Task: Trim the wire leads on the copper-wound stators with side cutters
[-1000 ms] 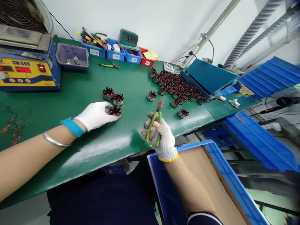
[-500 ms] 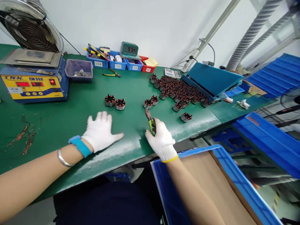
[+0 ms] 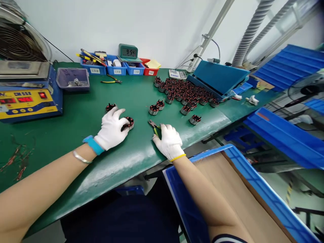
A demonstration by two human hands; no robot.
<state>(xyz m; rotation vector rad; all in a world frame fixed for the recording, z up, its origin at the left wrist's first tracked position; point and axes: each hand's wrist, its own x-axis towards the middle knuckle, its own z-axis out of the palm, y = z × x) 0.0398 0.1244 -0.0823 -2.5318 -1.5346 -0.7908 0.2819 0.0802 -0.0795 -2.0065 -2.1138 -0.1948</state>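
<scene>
- By the left hand (image 3: 111, 128), narrowed with curled fingers, a coil (image 3: 130, 123) is held on the side toward the right hand; whether it is lifted cannot be told.
- Just beyond the left hand, another coil (image 3: 110, 107) is partly hidden by the fingers.
- By the right hand (image 3: 169, 141), closed around green handles, pliers (image 3: 155, 128) are held with their metal tips pointed away from the palm.
- Just beyond those tips, a close pair of coils (image 3: 154, 109) is set upright on the green counter (image 3: 118, 168).
- Beyond the right hand and to its right, a crowd of coils (image 3: 187, 91) is spread.
- Well to the left of the left hand, wire scraps (image 3: 21, 163) are scattered.
</scene>
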